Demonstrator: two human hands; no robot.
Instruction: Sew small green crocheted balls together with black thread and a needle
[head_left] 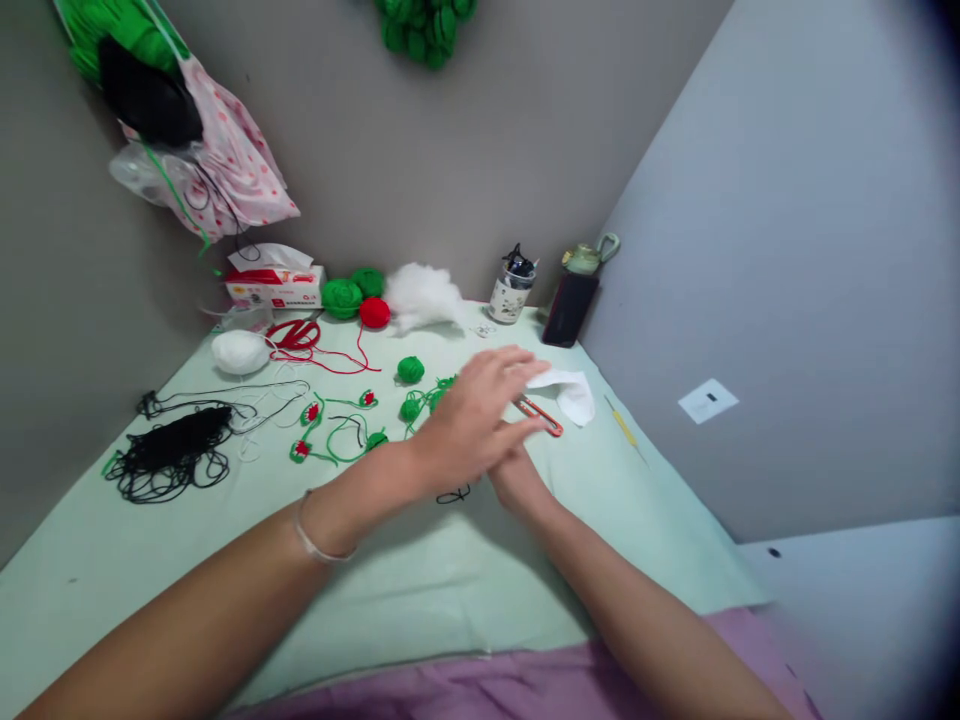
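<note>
Three red-green pieces [310, 412] lay seemingly formed but untrimmed, while the left hand [484, 408] was spread over the right hand [516, 478], whose grip could not be determined.

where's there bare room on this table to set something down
Bare cloth shows at right, between the yellow tool and right forearm, and at front left, between the black yarn and left forearm. Crowded: along the back, from tissue box to white stuffing, and around the left hand.

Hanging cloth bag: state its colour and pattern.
The bag is pale pink with red dots, in the head view.
</note>
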